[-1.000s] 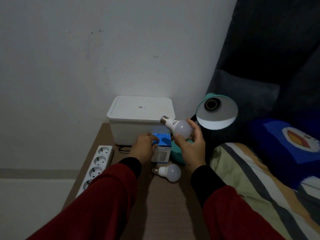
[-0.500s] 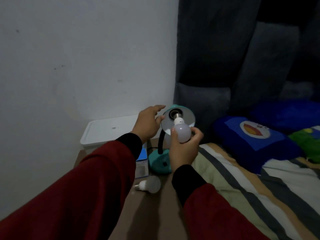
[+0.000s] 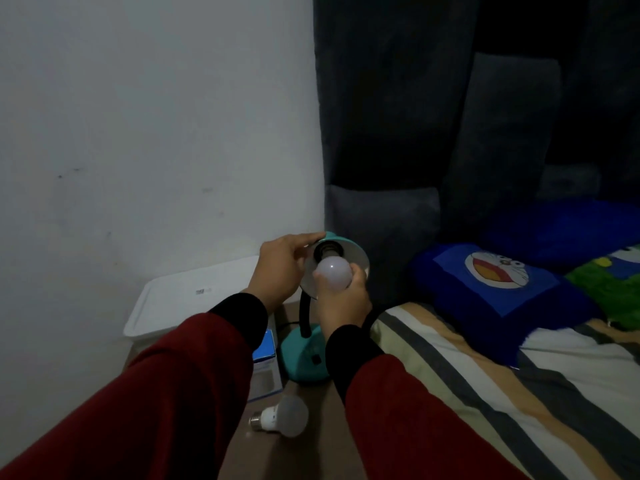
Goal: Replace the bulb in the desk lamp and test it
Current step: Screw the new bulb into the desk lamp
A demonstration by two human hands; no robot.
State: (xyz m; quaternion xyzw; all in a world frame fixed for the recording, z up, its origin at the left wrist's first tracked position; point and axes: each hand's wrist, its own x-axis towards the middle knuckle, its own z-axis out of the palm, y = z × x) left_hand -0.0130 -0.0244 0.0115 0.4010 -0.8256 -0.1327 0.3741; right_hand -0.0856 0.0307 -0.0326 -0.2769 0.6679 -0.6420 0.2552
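Note:
A teal desk lamp stands on the brown bedside table (image 3: 311,445), its base (image 3: 301,358) low and its shade (image 3: 356,254) tilted toward me. My right hand (image 3: 343,303) grips a white bulb (image 3: 333,271) whose screw end sits at the dark socket (image 3: 327,249) inside the shade. My left hand (image 3: 280,268) holds the shade's left rim with fingers curled over it. A second white bulb (image 3: 282,415) lies on its side on the table in front of the lamp base. The lamp is unlit.
A white lidded box (image 3: 187,299) stands against the wall at the table's back. A blue and white bulb carton (image 3: 265,365) stands left of the lamp base. The bed with a striped blanket (image 3: 485,393) and blue pillow (image 3: 498,282) borders the table's right.
My left hand left the carton and took hold of the lamp shade. My right hand carried the bulb up to the shade and its screw end has gone into the socket.

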